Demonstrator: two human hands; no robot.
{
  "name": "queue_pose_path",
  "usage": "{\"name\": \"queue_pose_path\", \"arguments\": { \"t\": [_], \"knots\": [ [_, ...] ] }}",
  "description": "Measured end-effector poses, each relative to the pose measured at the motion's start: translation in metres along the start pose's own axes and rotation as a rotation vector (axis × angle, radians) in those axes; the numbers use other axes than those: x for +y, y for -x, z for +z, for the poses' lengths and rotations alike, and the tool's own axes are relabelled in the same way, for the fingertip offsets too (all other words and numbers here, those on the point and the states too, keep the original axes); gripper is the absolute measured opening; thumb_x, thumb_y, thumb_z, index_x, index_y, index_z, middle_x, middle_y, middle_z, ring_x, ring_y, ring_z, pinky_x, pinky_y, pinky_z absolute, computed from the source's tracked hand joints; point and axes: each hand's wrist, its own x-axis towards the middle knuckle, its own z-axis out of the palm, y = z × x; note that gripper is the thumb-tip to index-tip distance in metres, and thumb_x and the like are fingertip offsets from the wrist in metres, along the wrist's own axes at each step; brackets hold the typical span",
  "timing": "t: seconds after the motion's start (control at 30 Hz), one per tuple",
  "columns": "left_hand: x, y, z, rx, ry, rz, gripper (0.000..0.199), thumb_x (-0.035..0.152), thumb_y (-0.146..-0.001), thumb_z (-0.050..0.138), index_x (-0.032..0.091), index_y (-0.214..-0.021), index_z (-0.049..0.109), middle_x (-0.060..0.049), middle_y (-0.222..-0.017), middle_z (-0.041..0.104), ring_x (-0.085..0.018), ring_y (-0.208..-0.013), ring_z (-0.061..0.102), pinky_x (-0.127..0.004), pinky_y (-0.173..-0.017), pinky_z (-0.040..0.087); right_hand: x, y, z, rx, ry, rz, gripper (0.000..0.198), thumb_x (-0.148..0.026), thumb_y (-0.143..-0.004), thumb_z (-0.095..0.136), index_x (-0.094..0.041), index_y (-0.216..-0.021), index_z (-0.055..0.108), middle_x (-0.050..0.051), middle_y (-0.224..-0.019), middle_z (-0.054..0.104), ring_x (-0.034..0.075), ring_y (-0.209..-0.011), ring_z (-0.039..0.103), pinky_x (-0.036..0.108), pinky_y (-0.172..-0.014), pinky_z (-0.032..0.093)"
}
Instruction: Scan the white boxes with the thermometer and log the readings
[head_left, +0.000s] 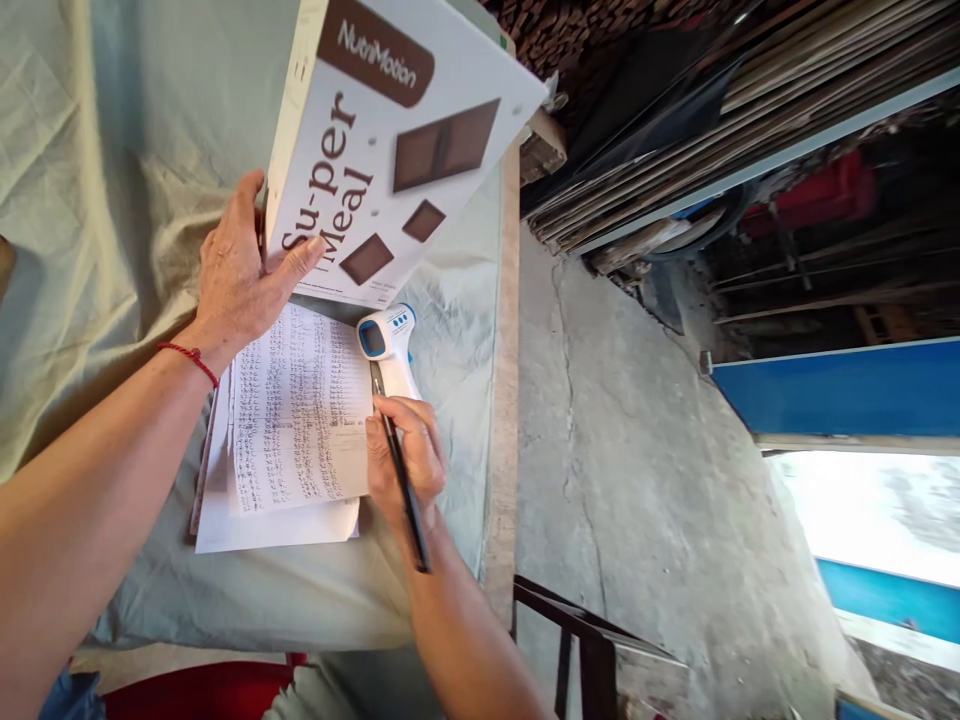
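Over a draped table [505, 470], grip at two points

A person's left hand [244, 278] pinches the near-left corner of a white box [382, 135], thumb on its printed face; the box extends far and right from those fingers. The right hand [412, 455] pinches a black pen [405, 490], long axis running far and slightly left, beside the written sheets [300, 435]. Just beyond sits a thermometer [386, 332], nearer the right hand. Wood edging bounds the right; rumpled cloth [135, 595] gives room left.

Left arm [112, 475] outstretched, left hand [241, 268] clasping, thumb [300, 260] uppermost; right hand [409, 455] curled, fingers [421, 432] pinched, near the table's [504, 420] right edge
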Motion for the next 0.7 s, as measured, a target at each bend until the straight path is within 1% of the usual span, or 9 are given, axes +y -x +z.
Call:
{"name": "queue_pose_path", "arguments": {
  "t": [0.07,0.13,0.23,0.33,0.43,0.5,0.57,0.63,0.7],
  "knots": [
    [0.002,0.001,-0.003,-0.023,0.005,0.008,0.061,0.069,-0.092,0.062,0.030,-0.137,0.047,-0.005,-0.119,0.070,-0.030,-0.114,0.067,-0.052,-0.106,0.048,0.000,-0.002,0.002,-0.085,0.030,-0.038,0.038,-0.011,-0.100,0.049,-0.027,-0.132,0.063,0.006,-0.105,0.067,0.019,-0.097,0.067,0.033,-0.083,0.055],
    [0.004,0.001,-0.005,-0.035,-0.025,0.016,0.062,0.073,-0.093,0.056,0.026,-0.133,0.050,-0.007,-0.124,0.068,-0.032,-0.118,0.066,-0.054,-0.109,0.045,0.000,-0.002,0.004,-0.163,0.058,-0.076,0.042,-0.009,-0.101,0.044,-0.030,-0.130,0.066,0.005,-0.103,0.067,0.018,-0.098,0.065,0.033,-0.085,0.054],
    [0.005,0.000,-0.005,-0.054,-0.059,0.014,0.061,0.073,-0.094,0.054,0.022,-0.129,0.053,-0.008,-0.125,0.067,-0.033,-0.123,0.062,-0.058,-0.112,0.042,0.002,-0.003,0.005,-0.107,0.140,-0.059,0.038,-0.011,-0.100,0.047,-0.032,-0.124,0.068,0.006,-0.104,0.067,0.020,-0.099,0.064,0.037,-0.087,0.052],
    [0.005,-0.001,-0.006,-0.063,-0.065,-0.006,0.058,0.068,-0.096,0.054,0.021,-0.128,0.055,-0.009,-0.121,0.068,-0.033,-0.118,0.065,-0.060,-0.110,0.042,0.014,-0.006,0.006,0.036,0.283,0.128,0.035,-0.030,-0.098,0.058,-0.026,-0.133,0.063,0.013,-0.120,0.063,0.028,-0.112,0.061,0.048,-0.094,0.050],
    [0.007,-0.001,-0.008,-0.087,-0.086,-0.023,0.052,0.061,-0.097,0.052,0.021,-0.130,0.054,-0.009,-0.119,0.070,-0.032,-0.111,0.067,-0.059,-0.108,0.044,0.029,-0.011,0.009,-0.046,0.296,0.357,0.054,-0.052,-0.092,0.063,-0.021,-0.136,0.059,0.018,-0.126,0.062,0.034,-0.118,0.058,0.053,-0.095,0.050],
    [0.010,0.000,-0.010,-0.099,-0.124,-0.041,0.052,0.058,-0.098,0.049,0.021,-0.134,0.050,-0.011,-0.122,0.070,-0.033,-0.111,0.067,-0.061,-0.108,0.043,0.034,-0.016,0.010,-0.072,0.209,0.494,0.052,-0.052,-0.088,0.064,-0.020,-0.128,0.065,0.016,-0.119,0.067,0.032,-0.110,0.062,0.048,-0.089,0.053],
    [0.012,0.001,-0.013,-0.102,-0.163,-0.078,0.052,0.058,-0.097,0.047,0.023,-0.135,0.048,-0.012,-0.128,0.068,-0.035,-0.117,0.064,-0.062,-0.109,0.041,0.034,-0.023,0.008,-0.020,0.078,0.644,0.051,-0.049,-0.081,0.069,-0.018,-0.121,0.069,0.012,-0.107,0.071,0.028,-0.095,0.066,0.041,-0.079,0.055],
    [0.014,0.001,-0.015,-0.098,-0.168,-0.124,0.047,0.057,-0.100,0.039,0.024,-0.132,0.050,-0.011,-0.128,0.068,-0.035,-0.117,0.063,-0.061,-0.109,0.041,0.030,-0.033,0.006,0.049,-0.081,0.768,0.048,-0.046,-0.075,0.073,-0.018,-0.113,0.072,0.006,-0.089,0.072,0.023,-0.077,0.064,0.034,-0.068,0.052],
    [0.014,0.000,-0.017,-0.081,-0.201,-0.146,0.051,0.057,-0.100,0.037,0.021,-0.135,0.049,-0.014,-0.128,0.067,-0.036,-0.120,0.061,-0.061,-0.109,0.040,0.024,-0.044,0.007,0.096,-0.293,0.829,0.037,-0.045,-0.073,0.074,-0.019,-0.100,0.075,0.002,-0.075,0.069,0.018,-0.065,0.059,0.030,-0.060,0.048]
  ]
}}
